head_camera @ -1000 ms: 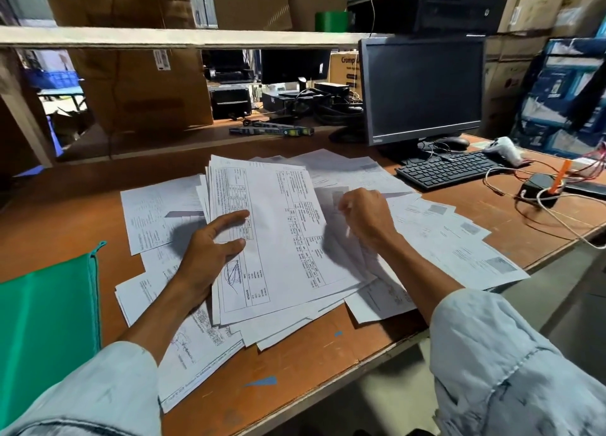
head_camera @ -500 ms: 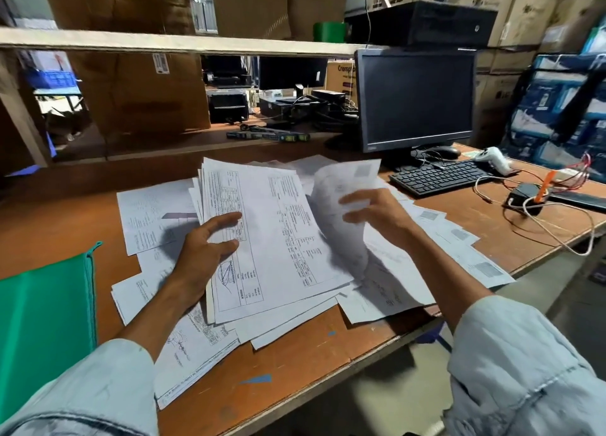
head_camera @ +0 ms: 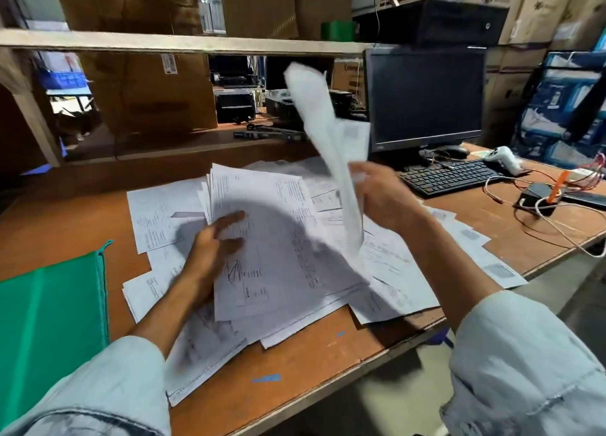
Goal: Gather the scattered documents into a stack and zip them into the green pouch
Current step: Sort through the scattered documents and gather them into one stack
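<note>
Green pouch (head_camera: 49, 311) lies flat at left edge of frame on the wooden desk (head_camera: 295, 370), well apart from the papers. Your left hand (head_camera: 213, 245), centre-left, rests on the main pile of papers (head_camera: 278, 255), fingers spread and apart, thumb on top sheet. More loose sheets (head_camera: 157, 216) lie just left of that hand. Centre-right, your right hand (head_camera: 383, 196) is pinched on one sheet (head_camera: 328, 133), lifted off desk & curled upward, blurred. Upper right: dark monitor (head_camera: 426, 97), w/ keyboard (head_camera: 449, 176) below it; cables (head_camera: 557, 219) at far right.
</note>
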The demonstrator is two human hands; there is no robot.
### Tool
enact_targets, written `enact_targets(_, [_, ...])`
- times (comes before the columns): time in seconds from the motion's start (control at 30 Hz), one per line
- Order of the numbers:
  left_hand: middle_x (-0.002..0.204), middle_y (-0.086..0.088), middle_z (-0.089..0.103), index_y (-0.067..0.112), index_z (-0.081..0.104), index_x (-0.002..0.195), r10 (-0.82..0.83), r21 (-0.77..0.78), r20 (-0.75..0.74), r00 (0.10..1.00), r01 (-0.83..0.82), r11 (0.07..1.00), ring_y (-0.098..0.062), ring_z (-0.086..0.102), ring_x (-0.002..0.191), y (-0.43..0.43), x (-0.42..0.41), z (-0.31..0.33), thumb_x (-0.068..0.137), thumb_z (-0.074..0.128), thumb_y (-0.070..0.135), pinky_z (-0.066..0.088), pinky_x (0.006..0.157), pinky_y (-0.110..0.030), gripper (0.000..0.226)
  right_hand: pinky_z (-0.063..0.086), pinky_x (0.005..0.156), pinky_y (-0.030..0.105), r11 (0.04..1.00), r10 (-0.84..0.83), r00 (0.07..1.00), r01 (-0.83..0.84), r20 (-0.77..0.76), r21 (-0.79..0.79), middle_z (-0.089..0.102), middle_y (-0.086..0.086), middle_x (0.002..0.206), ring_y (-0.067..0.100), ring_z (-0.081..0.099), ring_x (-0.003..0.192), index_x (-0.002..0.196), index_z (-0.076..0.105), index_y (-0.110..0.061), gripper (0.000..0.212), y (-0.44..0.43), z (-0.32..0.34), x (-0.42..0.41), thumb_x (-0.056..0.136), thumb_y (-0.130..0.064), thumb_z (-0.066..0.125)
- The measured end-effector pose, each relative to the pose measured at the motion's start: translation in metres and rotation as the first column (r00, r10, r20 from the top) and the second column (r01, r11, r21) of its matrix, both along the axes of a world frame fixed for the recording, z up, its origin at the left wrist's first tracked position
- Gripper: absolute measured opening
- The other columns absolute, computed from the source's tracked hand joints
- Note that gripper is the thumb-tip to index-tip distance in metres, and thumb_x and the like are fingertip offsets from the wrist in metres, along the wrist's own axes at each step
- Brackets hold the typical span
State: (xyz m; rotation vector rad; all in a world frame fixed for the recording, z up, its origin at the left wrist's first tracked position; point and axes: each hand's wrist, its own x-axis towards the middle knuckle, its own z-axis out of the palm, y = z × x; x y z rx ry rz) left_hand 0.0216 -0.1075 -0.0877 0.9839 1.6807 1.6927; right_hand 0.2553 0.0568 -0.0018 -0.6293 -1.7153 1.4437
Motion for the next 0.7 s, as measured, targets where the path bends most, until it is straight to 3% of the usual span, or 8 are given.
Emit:
enact_targets(0.07, [0.121,-0.001,0.070,0.022,0.068,0.125,0.018,0.025,0.096,0.995,-0.021,0.999,-0.021,0.071,0.098,0.002,0.000,0.000,0.099,0.051,0.012,0.059,0.086,-0.040,0.032,0.049,0.083,0.033,0.978,-0.083,0.933,0.008,0.351,0.210,0.060,0.000,0.099,0.017,0.054,0.093,0.111,0.058,-0.001,0.019,-0.009,-0.017,-0.010,0.099,0.002,0.043])
enact_targets(0.13, [0.116,-0.002,0.073,0.023,0.072,0.118,0.046,0.034,0.150,0.988,-0.052,0.998,-0.022,0.071,0.102,0.000,0.002,0.001,0.101,0.050,0.037,0.056,0.093,-0.042,0.031,0.046,0.094,0.042,0.958,-0.103,0.901,-0.024,0.422,0.285,0.055,0.009,0.114,0.020,0.047,0.104,0.109,0.060,-0.007,0.016,-0.012,-0.034,-0.018,0.097,-0.004,0.050])
enact_targets(0.23, [0.121,-0.008,0.071,0.020,0.067,0.125,-0.117,0.105,0.352,0.929,0.086,0.991,-0.030,0.069,0.109,-0.002,0.003,0.002,0.097,0.048,0.050,0.052,0.097,-0.048,0.045,0.044,0.069,0.015,0.888,-0.188,0.823,-0.091,0.537,0.451,0.056,0.010,0.133,0.022,0.051,0.105,0.107,0.058,-0.013,0.029,-0.006,-0.059,-0.039,0.083,0.001,0.067])
enact_targets(0.33, [0.122,-0.011,0.070,0.013,0.065,0.127,-0.137,0.076,0.233,0.963,0.122,0.990,-0.033,0.069,0.107,-0.003,0.003,0.002,0.093,0.061,0.024,0.052,0.095,-0.049,0.036,0.040,0.048,0.004,0.898,-0.171,0.850,-0.073,0.499,0.433,0.055,0.011,0.133,0.023,0.052,0.098,0.111,0.049,-0.020,0.041,0.001,-0.073,-0.054,0.083,0.002,0.069])
enact_targets(0.47, [0.122,-0.008,0.070,0.014,0.060,0.130,-0.028,0.016,0.107,0.994,0.027,1.000,-0.031,0.069,0.107,0.000,0.002,-0.001,0.093,0.055,-0.006,0.057,0.086,-0.043,0.042,0.049,0.059,0.012,0.912,-0.256,0.930,0.141,0.265,0.386,0.060,0.010,0.122,0.015,0.063,0.093,0.130,0.046,-0.017,0.044,0.025,-0.073,-0.055,0.092,-0.003,0.064])
enact_targets(0.53, [0.129,-0.004,0.065,0.024,0.047,0.138,-0.009,0.049,0.088,0.996,0.005,0.999,-0.029,0.066,0.111,0.000,0.000,-0.002,0.093,0.057,-0.008,0.058,0.085,-0.044,0.057,0.050,0.078,0.023,0.872,-0.343,0.841,0.120,0.417,0.475,0.058,0.014,0.131,0.023,0.062,0.108,0.135,0.047,-0.012,0.040,0.046,-0.074,-0.051,0.097,-0.010,0.058])
enact_targets(0.6, [0.138,-0.001,0.057,0.043,0.032,0.140,-0.019,0.084,0.062,0.998,0.014,0.996,-0.029,0.061,0.117,0.001,-0.003,-0.002,0.090,0.061,-0.008,0.057,0.087,-0.050,0.077,0.047,0.096,0.038,0.831,-0.369,0.629,-0.107,0.684,0.547,0.057,0.015,0.135,0.030,0.057,0.118,0.140,0.044,-0.014,0.045,0.061,-0.077,-0.048,0.097,-0.020,0.054])
enact_targets(0.7, [0.148,0.000,0.046,0.059,0.024,0.138,-0.070,0.125,0.022,0.997,0.067,0.990,-0.029,0.053,0.127,0.000,-0.006,-0.003,0.086,0.066,-0.010,0.052,0.094,-0.058,0.096,0.040,0.100,0.049,0.795,-0.403,0.432,-0.272,0.807,0.542,0.053,0.013,0.135,0.034,0.051,0.121,0.142,0.039,-0.019,0.048,0.062,-0.077,-0.050,0.096,-0.027,0.050])
